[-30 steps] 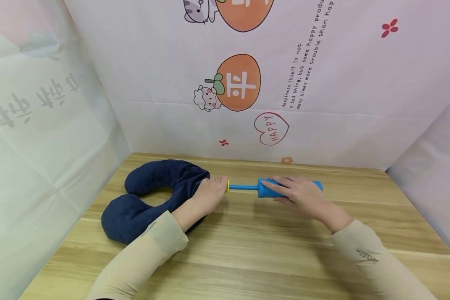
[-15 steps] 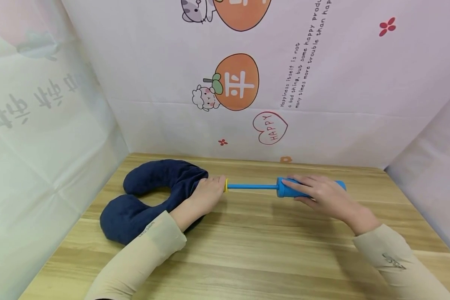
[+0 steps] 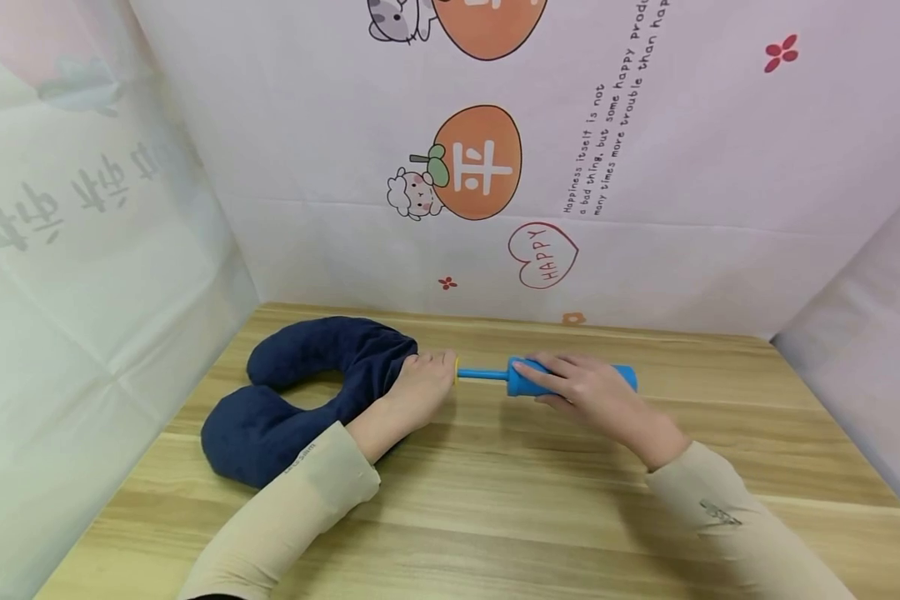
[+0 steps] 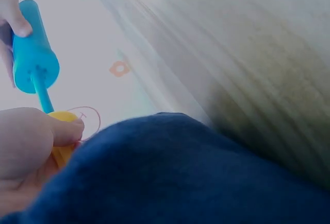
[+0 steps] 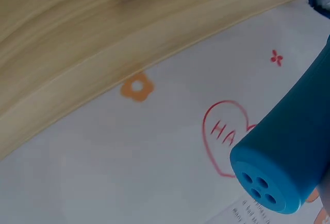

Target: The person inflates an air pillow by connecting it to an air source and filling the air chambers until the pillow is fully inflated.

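Observation:
A blue hand pump [image 3: 625, 375] lies level between my hands. Its thin blue rod [image 3: 483, 374] runs from the thick barrel to a yellow end piece [image 4: 63, 154]. My left hand [image 3: 423, 385] grips that yellow piece, right against the navy U-shaped neck pillow [image 3: 255, 437]. Whether the pump is joined to the pillow is hidden behind the hand. My right hand [image 3: 600, 396] is wrapped round the barrel from above. In the right wrist view, the barrel [image 5: 289, 147] shows several small holes in its end face.
Beneath both hands is a wood-grain table [image 3: 495, 508]. A white printed cloth [image 3: 330, 167] hangs behind its far edge, and further cloth walls [image 3: 82, 275] stand at the left and right sides.
My right hand drew the barrel to the right, lengthening the visible rod, then brought it back left; the rod now shows shorter than at first. The left hand and pillow stay nearly in place.

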Motion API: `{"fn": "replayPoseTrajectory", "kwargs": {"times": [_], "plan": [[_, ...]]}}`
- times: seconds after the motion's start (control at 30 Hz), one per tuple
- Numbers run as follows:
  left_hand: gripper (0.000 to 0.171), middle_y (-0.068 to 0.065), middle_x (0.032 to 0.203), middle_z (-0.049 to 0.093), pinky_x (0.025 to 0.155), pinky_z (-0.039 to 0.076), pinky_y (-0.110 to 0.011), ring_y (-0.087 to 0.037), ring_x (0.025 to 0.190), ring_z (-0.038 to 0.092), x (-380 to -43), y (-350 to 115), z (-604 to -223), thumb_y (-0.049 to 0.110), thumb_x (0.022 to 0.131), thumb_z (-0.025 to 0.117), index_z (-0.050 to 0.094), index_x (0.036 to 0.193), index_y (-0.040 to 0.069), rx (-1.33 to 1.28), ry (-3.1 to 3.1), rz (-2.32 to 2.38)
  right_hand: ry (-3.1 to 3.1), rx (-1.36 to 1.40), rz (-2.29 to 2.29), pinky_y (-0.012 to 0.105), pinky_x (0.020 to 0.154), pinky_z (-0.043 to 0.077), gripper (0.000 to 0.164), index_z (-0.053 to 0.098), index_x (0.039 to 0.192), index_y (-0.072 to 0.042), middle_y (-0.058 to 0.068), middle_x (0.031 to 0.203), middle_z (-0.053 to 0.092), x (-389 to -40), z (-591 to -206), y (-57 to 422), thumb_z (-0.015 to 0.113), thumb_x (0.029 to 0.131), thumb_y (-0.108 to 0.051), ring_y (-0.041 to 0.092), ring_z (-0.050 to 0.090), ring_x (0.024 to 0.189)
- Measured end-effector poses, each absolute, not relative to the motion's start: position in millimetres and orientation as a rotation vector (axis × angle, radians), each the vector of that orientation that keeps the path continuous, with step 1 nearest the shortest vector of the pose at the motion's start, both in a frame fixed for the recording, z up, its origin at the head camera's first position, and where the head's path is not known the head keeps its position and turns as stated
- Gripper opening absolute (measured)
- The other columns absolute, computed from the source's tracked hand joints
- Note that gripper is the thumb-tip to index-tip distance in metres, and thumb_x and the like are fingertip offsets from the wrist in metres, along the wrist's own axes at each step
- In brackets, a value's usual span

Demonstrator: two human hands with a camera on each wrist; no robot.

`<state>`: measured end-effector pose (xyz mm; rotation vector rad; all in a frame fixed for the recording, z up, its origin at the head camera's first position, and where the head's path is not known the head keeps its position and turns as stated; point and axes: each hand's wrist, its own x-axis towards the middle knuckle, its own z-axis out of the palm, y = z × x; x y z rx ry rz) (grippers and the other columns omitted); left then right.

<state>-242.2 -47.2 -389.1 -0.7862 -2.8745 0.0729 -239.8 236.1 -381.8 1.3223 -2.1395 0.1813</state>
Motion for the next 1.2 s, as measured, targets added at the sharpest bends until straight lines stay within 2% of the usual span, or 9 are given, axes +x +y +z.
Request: {"fn": "replayPoseTrajectory", "kwargs": {"times": [0.03, 0.13, 0.23, 0.3, 0.53, 0.77, 0.9, 1.03, 1.2], "plan": [[0.012, -0.006, 0.100, 0.060, 0.075, 0.046, -0.035, -0.022, 0.083, 0.055, -242, -47, -389, 0.002, 0.102, 0.061, 0.052, 0.108, 0.006, -0.780, -2.876, 0.087, -2.146, 1.320, 0.181, 0.046, 0.077, 0.058, 0.061, 0.065, 0.136, -0.007, 0.013, 0.120, 0.070, -241, -383, 230, 0.032, 0.108, -0.049, 0.030, 0.070, 0.092], [0.017, -0.007, 0.105, 0.063, 0.078, 0.048, -0.036, -0.023, 0.086, 0.057, -242, -45, -390, 0.004, 0.101, 0.064, 0.053, 0.114, 0.004, -0.769, -2.880, 0.105, -2.159, 1.317, 0.192, 0.046, 0.079, 0.058, 0.046, 0.066, 0.136, -0.007, 0.013, 0.120, 0.070, -242, -385, 213, 0.064, 0.102, -0.037, 0.030, 0.071, 0.092], [0.022, -0.008, 0.111, 0.064, 0.082, 0.050, -0.038, -0.024, 0.091, 0.060, -242, -44, -391, 0.006, 0.101, 0.066, 0.053, 0.118, 0.003, -0.774, -2.882, 0.090, -2.169, 1.315, 0.188, 0.045, 0.080, 0.058, 0.059, 0.066, 0.136, -0.007, 0.014, 0.121, 0.070, -243, -386, 197, 0.087, 0.083, -0.021, 0.030, 0.071, 0.092], [0.021, -0.009, 0.111, 0.064, 0.083, 0.050, -0.038, -0.024, 0.091, 0.060, -241, -43, -391, 0.008, 0.101, 0.066, 0.053, 0.117, 0.004, -0.791, -2.884, 0.075, -2.179, 1.314, 0.166, 0.044, 0.080, 0.058, 0.065, 0.067, 0.136, -0.008, 0.015, 0.122, 0.070, -242, -385, 188, 0.092, 0.077, -0.017, 0.030, 0.071, 0.092], [0.012, -0.008, 0.108, 0.066, 0.077, 0.048, -0.035, -0.023, 0.086, 0.058, -242, -44, -391, 0.008, 0.104, 0.061, 0.054, 0.113, 0.006, -0.850, -2.866, 0.045, -2.254, 1.304, 0.161, 0.046, 0.084, 0.058, 0.061, 0.067, 0.138, -0.011, 0.015, 0.125, 0.070, -239, -382, 180, 0.089, 0.081, -0.019, 0.032, 0.072, 0.097], [0.010, -0.005, 0.102, 0.064, 0.077, 0.047, -0.035, -0.021, 0.084, 0.058, -245, -49, -391, 0.004, 0.104, 0.059, 0.052, 0.109, 0.008, -0.887, -2.849, 0.006, -2.278, 1.303, 0.176, 0.046, 0.080, 0.058, 0.066, 0.063, 0.142, -0.013, 0.013, 0.125, 0.070, -241, -381, 205, 0.088, 0.081, -0.020, 0.031, 0.071, 0.097], [0.009, -0.004, 0.098, 0.061, 0.076, 0.046, -0.036, -0.021, 0.081, 0.055, -245, -54, -391, 0.004, 0.104, 0.059, 0.051, 0.104, 0.009, -0.877, -2.850, -0.029, -2.239, 1.329, 0.171, 0.047, 0.078, 0.058, 0.049, 0.060, 0.143, -0.012, 0.012, 0.124, 0.069, -244, -381, 227, 0.065, 0.101, -0.038, 0.031, 0.070, 0.097], [0.007, -0.004, 0.097, 0.060, 0.076, 0.045, -0.036, -0.021, 0.079, 0.052, -245, -57, -392, 0.004, 0.106, 0.055, 0.051, 0.103, 0.009, -0.869, -2.849, -0.058, -2.221, 1.333, 0.155, 0.048, 0.079, 0.058, 0.060, 0.059, 0.143, -0.013, 0.012, 0.124, 0.069, -246, -381, 248, 0.030, 0.108, -0.052, 0.031, 0.070, 0.098], [0.007, -0.005, 0.099, 0.061, 0.076, 0.046, -0.037, -0.022, 0.081, 0.054, -246, -58, -394, 0.004, 0.106, 0.055, 0.050, 0.103, 0.009, -0.880, -2.835, -0.067, -2.193, 1.332, 0.135, 0.048, 0.079, 0.057, 0.058, 0.058, 0.143, -0.012, 0.012, 0.125, 0.068, -244, -383, 271, 0.031, 0.109, -0.051, 0.030, 0.069, 0.097]]}}
